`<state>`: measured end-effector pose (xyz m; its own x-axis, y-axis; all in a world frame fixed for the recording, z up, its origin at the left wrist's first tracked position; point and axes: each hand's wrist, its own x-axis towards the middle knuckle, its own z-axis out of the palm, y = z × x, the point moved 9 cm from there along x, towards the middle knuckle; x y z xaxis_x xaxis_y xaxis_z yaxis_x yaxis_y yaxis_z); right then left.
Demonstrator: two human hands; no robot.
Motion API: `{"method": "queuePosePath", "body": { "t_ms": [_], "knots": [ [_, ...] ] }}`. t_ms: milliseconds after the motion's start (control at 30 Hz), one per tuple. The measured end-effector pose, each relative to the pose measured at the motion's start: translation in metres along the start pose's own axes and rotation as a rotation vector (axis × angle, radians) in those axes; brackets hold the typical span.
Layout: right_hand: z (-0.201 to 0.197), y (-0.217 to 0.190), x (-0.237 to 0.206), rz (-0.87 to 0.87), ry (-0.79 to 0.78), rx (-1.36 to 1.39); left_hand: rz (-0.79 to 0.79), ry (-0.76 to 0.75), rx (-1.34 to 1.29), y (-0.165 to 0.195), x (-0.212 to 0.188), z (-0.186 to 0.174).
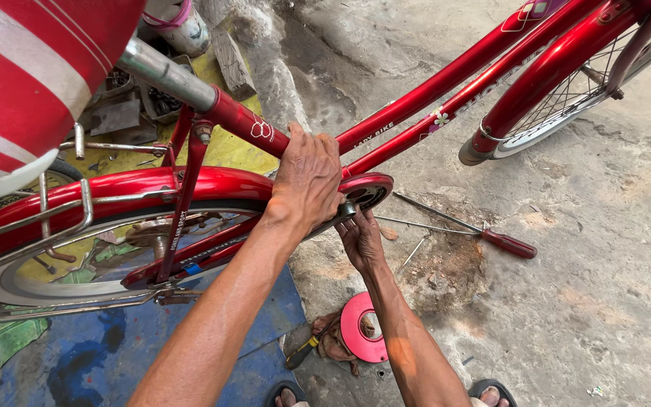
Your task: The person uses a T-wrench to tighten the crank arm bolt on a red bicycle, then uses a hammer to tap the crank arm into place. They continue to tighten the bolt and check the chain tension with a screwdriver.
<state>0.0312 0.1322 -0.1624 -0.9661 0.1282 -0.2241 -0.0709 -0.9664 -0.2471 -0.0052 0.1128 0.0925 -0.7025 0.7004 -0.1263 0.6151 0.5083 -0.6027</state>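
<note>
A red bicycle frame (446, 83) stands in front of me on the ground. My left hand (307, 177) lies over the joint where the seat tube meets the lower tubes, its fingers curled round the frame. Just beneath it, my right hand (359, 237) reaches up from below. Its fingertips pinch a dark metal piece (346, 210) at the bottom bracket. A round red chain cover (371, 188) sits right beside both hands. What lies under the left palm is hidden.
A red-handled screwdriver (508, 243) and thin metal rods (423, 226) lie on the concrete to the right. A red disc (362, 329), a rag and a yellow-handled tool (303, 353) lie near my feet. The rear wheel (77, 264) stands over a blue mat (114, 354), with the striped saddle (24, 83) at top left.
</note>
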Motion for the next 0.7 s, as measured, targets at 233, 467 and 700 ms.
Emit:
{"method": "queuePosePath", "body": {
  "t_ms": [233,467,700],
  "knots": [
    [-0.004,-0.004,-0.005,-0.078,0.051,-0.087,-0.032,0.109,0.012,0.001,-0.001,0.001],
    [-0.003,-0.004,-0.006,-0.057,0.071,-0.093,-0.049,0.124,-0.008,0.001,0.001,0.002],
    [-0.006,-0.005,-0.004,-0.092,0.067,-0.144,-0.059,0.052,-0.027,0.002,0.003,0.01]
  ]
}}
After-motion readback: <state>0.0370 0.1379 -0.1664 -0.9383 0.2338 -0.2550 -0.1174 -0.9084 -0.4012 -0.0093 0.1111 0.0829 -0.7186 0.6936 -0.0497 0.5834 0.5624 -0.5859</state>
